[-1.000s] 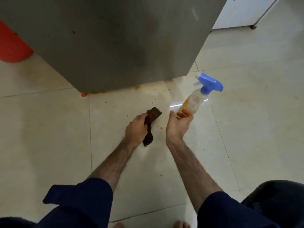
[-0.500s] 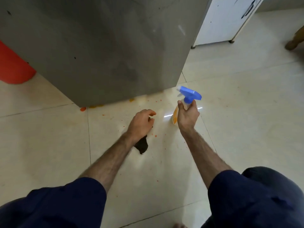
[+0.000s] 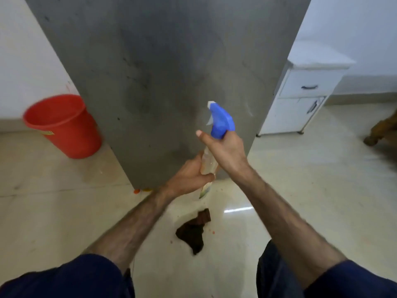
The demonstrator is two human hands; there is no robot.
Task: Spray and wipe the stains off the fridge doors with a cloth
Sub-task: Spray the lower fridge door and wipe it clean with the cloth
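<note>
The grey fridge door [image 3: 163, 67] fills the upper middle, with dark smudges across its lower half. A clear spray bottle with a blue trigger head [image 3: 220, 120] is held up in front of the door's lower right. My right hand [image 3: 225, 150] grips it at the neck, just under the blue head. My left hand [image 3: 191, 176] wraps the bottle's body lower down. The dark brown cloth [image 3: 193, 230] lies crumpled on the tiled floor below both hands, touched by neither.
A red bucket [image 3: 62, 125] stands on the floor left of the fridge. A white cabinet [image 3: 305, 93] with dark handles stands to the right. Small orange specks dot the tiles near the fridge's foot. A brown object [image 3: 382, 130] shows at the far right edge.
My left hand let go of the cloth, which now lies on the floor, and took hold of the bottle's body. Both hands rose with the bottle toward the door. The view tilted up.
</note>
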